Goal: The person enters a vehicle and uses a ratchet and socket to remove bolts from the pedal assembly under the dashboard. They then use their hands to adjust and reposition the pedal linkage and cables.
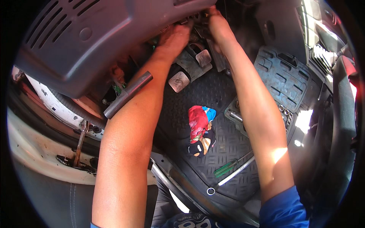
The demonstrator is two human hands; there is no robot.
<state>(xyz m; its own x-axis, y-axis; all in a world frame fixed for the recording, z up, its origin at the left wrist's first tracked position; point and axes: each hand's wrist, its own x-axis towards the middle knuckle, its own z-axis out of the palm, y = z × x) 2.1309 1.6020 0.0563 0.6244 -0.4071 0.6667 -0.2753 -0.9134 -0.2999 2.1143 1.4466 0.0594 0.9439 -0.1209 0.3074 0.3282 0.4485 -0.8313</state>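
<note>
Both my arms reach up under the grey dashboard panel (118, 41) in a car's footwell. My left hand (176, 38) is at the panel's lower edge, above the pedals, its fingers blurred and lost in shadow among dark parts. To its right, my right hand (217, 21) goes up behind the same edge, and its fingers are hidden too. What either hand touches cannot be made out. Two worn metal-faced pedals, a larger one (178, 82) and a smaller one (203, 57), hang just below my hands. A dark steering column stalk or tube (128, 95) crosses near my left forearm.
A crumpled red and blue cloth (198, 123) lies on the black rubber mat (228, 167). Near it are a green-handled screwdriver (226, 168) and a ring spanner (232, 175). An open grey socket case (283, 76) sits under my right forearm. A wrench (80, 144) stands by the door sill.
</note>
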